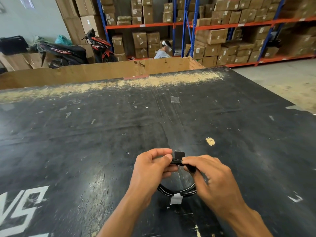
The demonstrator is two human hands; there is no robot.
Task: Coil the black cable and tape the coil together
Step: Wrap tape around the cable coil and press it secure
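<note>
**One coil (177,189), gripped at the top from both sides**

Hangs as a round black loop low over the table (102,142), near the front edge and close to the body. Bound at the lower arc with the lower tape (176,199), pale and wrapped round the strands, one loose flap pointing down. Touching the table there or just clear of it: not to be told. Topped with the upper tape (179,155), a dark piece with a pale edge standing upright between the two thumbs.

Pinched at the top arc by the left hand (150,166), thumb and forefinger closed on the bundled strands, remaining fingers curled underneath. Grasped on the same stretch from the other side by the right hand (210,175), fingertips curled round the cable just beside the upper tape; slightly blurred. Both forearms reaching in from the bottom of the view.

Farther out on the dark, scuffed table: a clear scrap (174,99) stuck flat, a pale chip (210,141) near the hands, white lettering (17,211) at the near left. Worn to bare tan along the far edge.

Behind that edge, a long cardboard box (102,71). Beyond it, two motorbikes (68,52) on the left, a seated person (162,53) in the middle, and blue-and-orange racks (184,24) packed with cartons (212,35).
</note>
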